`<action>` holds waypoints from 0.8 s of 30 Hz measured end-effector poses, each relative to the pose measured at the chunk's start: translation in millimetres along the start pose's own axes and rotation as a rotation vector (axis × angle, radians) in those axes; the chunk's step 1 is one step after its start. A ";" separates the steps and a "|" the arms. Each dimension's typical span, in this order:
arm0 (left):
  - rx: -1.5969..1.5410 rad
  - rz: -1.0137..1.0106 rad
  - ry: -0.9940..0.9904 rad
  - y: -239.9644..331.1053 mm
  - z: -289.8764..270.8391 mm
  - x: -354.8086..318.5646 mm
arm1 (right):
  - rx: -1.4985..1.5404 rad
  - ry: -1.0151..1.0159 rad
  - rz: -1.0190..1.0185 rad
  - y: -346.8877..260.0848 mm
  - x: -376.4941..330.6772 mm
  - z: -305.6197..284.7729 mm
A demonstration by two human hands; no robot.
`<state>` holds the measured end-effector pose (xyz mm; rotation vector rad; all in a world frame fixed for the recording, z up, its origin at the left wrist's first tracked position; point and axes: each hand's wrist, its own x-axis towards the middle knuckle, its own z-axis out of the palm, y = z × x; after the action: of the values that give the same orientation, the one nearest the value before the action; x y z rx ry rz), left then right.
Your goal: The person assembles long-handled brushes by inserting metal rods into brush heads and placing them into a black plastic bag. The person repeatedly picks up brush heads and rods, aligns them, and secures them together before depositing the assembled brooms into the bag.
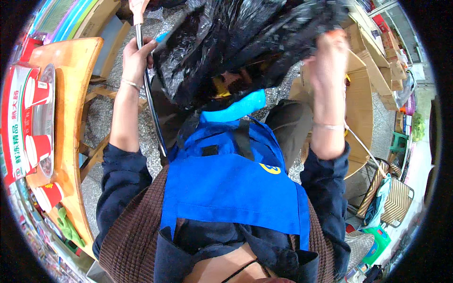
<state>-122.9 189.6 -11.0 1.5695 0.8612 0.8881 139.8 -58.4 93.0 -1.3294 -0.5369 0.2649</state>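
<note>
Head view: the left hand [136, 60] is closed around a slim metal pole [152, 106], which rises above the hand to a pale pink end and slants below it toward the wearer's lap. Just right of that hand a crumpled black plastic bag [222, 52] spreads across to the right hand [330, 59], with some yellow showing near its lower edge. Motion blurs the right hand at the bag's right side; its fingers look bent, with something orange at their tips, but I cannot tell what they grip. Between the hands and nearer the body, a light blue roll-like piece [236, 106] lies just under the bag, above the blue apron [231, 188]. Left of the left hand stands a wooden counter [71, 141] bearing red-and-white paper cups [39, 93]. An open cardboard box [359, 108] sits beside and behind the right forearm.
</note>
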 end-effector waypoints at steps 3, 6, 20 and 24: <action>-0.089 -0.174 0.045 3.0 -8.4 -27.4 | -0.229 0.011 0.213 70.8 -4.7 11.2; -0.107 -0.203 0.143 2.5 -7.8 -52.9 | -0.271 -0.009 0.355 136.9 -13.3 11.6; -0.060 -0.205 -0.124 19.1 44.4 -59.6 | -0.077 -0.221 0.388 122.2 -21.9 39.2; -0.084 -0.205 -0.101 15.8 38.6 -57.5 | 0.278 -0.249 0.245 84.7 -17.0 48.8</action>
<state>-113.8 119.2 -6.4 1.4125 0.8836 0.6843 110.3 -5.5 14.4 -1.0955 -0.5226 0.6897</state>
